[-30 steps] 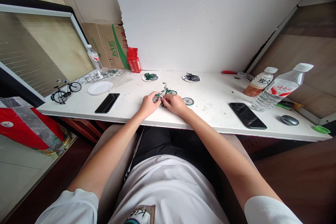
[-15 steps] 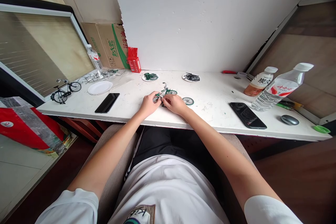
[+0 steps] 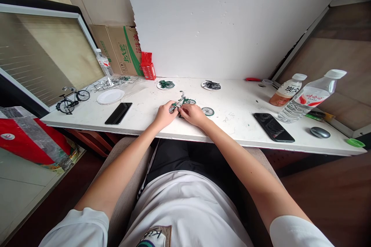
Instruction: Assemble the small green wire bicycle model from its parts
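A small green model bicycle [image 3: 189,101] is between my two hands near the table's front edge, its handlebar pointing away from me. My left hand [image 3: 166,114] is closed on the bicycle's left side, where part of a spoked wheel shows by the fingertips. Pinched close beside it, my right hand [image 3: 193,114] grips at the lower part of the bicycle; the fingers cover what exactly they hold. A loose spoked wheel [image 3: 208,111] with a dark green rim lies flat just right of my right hand.
A finished-looking black model bicycle [image 3: 72,100] stands at the left, near white plates [image 3: 110,97] and a phone [image 3: 118,113]. Two small plates at the back hold green parts [image 3: 166,84] and black parts [image 3: 212,85]. Another phone [image 3: 274,127], bottles [image 3: 313,94] and a mouse [image 3: 320,132] are right.
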Demonstrator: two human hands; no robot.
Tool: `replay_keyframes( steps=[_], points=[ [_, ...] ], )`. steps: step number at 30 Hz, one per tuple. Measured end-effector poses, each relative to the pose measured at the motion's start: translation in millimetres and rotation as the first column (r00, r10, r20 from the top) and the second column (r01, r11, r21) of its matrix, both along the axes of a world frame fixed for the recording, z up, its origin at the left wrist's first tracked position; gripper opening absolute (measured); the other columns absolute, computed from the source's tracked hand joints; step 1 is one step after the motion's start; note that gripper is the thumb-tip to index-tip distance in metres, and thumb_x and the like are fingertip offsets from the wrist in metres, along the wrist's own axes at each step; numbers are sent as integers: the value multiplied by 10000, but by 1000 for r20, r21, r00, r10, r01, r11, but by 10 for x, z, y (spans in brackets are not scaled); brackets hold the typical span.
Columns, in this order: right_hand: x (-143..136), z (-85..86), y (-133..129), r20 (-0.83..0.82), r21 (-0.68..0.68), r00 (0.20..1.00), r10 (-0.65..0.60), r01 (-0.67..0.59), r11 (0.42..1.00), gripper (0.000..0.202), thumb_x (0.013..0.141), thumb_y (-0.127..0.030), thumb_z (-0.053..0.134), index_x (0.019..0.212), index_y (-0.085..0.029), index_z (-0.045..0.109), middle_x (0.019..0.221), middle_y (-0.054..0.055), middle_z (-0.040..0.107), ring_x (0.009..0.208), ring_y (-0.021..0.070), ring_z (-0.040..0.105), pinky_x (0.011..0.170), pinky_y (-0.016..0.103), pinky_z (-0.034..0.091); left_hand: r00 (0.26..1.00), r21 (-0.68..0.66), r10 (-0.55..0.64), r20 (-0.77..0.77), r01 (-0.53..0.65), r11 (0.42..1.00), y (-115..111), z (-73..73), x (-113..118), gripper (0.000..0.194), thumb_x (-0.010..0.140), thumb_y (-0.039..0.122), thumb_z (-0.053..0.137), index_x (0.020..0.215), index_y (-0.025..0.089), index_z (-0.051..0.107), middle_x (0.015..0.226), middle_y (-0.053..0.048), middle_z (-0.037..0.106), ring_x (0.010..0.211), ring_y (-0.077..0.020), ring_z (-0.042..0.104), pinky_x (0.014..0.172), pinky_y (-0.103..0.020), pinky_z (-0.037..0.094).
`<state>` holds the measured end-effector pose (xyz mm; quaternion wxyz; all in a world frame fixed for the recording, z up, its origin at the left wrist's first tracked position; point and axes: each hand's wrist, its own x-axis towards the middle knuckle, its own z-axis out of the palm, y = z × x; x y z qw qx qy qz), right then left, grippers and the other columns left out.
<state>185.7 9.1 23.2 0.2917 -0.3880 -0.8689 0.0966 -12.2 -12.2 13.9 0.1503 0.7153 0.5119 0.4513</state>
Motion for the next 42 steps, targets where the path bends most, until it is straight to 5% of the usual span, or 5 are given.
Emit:
replay_keyframes(
  steps=[42],
  points=[
    [-11,11,-9,89,-32,996,-22,25,999,323,1104,-315,499,943,-183,745,953,96,775,801,192,630,712,285,374,1000,-16,-1,-24,1,1000,-28,40,17,281,897,155,669,1165,204,736,1095,-81,819,955,-223,749,910,-322,584]
  ],
)
